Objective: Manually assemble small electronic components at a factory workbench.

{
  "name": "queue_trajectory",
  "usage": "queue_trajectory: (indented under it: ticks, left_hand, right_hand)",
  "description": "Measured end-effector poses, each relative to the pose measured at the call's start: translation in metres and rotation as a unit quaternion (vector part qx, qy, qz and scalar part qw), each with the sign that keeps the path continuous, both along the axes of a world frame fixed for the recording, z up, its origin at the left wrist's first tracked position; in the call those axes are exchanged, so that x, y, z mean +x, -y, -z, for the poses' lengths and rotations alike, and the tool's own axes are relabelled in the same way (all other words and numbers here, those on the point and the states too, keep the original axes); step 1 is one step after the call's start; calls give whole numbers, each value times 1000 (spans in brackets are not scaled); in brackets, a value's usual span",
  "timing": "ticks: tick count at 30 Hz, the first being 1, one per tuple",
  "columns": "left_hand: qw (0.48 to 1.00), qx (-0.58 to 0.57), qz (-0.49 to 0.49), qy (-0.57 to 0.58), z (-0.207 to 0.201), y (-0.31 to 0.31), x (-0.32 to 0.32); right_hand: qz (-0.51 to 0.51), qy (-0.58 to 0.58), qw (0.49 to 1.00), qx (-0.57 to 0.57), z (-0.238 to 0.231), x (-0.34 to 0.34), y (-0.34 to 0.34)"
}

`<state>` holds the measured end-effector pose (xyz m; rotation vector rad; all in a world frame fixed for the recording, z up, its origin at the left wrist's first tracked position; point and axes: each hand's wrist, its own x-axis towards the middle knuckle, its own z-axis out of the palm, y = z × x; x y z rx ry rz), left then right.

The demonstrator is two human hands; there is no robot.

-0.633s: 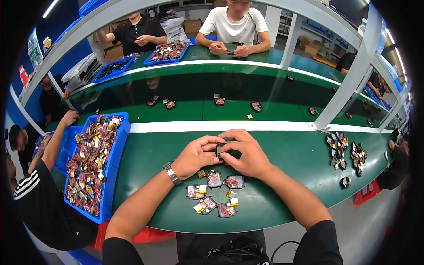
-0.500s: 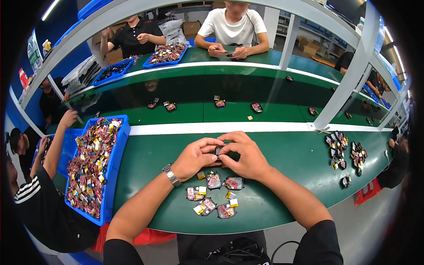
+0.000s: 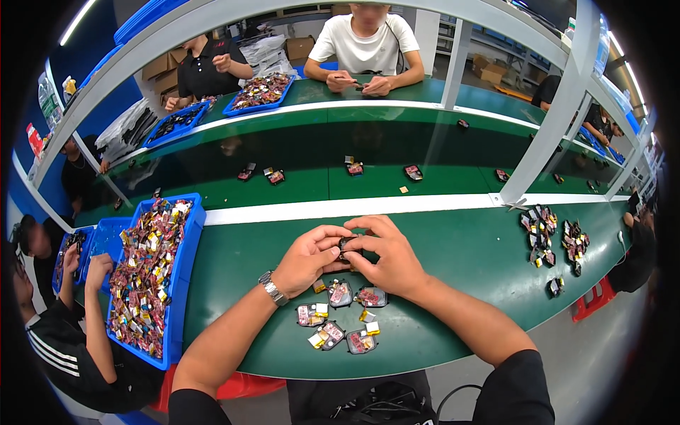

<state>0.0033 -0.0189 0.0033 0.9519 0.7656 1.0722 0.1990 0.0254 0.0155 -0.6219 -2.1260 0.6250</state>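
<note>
Both of my hands meet over the green table, pinching a small black casing (image 3: 346, 244) between their fingertips; the fingers hide much of it. My left hand (image 3: 309, 259), with a metal watch on its wrist, grips the casing's left side. On the right side, my right hand (image 3: 386, 255) holds it with thumb and fingers. Just below the hands lie several dark-framed casings (image 3: 312, 314) with reddish circuit boards inside. Small yellow and silver-white pieces, like pouch batteries, are attached or lie beside them, one of them (image 3: 373, 328) at the right of the group.
A blue tray (image 3: 185, 283) heaped with boards and battery pieces stands at the left. Clusters of casings (image 3: 540, 234) sit at the right. Beyond a white rail (image 3: 354, 207), spaced casings (image 3: 413, 172) lie on a green belt. A grey post (image 3: 559, 120) rises at the right; co-workers sit around.
The casing in my fingers has turned and now shows a darker side. At the left, a co-worker's raised arm has come down beside the blue tray. My view has shifted slightly.
</note>
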Motion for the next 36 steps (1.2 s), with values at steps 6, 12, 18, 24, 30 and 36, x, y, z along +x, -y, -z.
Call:
queue_trajectory:
  ticks: [6, 12, 18, 24, 30, 36]
  left_hand:
    - [1000, -2, -5, 6, 2, 0, 0]
    - [1000, -3, -14, 8, 2, 0, 0]
    - [999, 9, -30, 10, 3, 1, 2]
    - [998, 42, -21, 46, 11, -1, -3]
    - [996, 36, -13, 84, 11, -1, -2]
    - [996, 43, -26, 79, 10, -1, 2]
  right_hand:
    - [2, 10, 999, 49, -1, 0, 1]
    - [10, 15, 997, 70, -3, -1, 3]
    - [-5, -14, 997, 80, -11, -6, 5]
    - [16, -5, 992, 123, -11, -3, 6]
    - [12, -25, 994, 101, -7, -2, 5]
    - [-3, -38, 999, 15, 0, -5, 3]
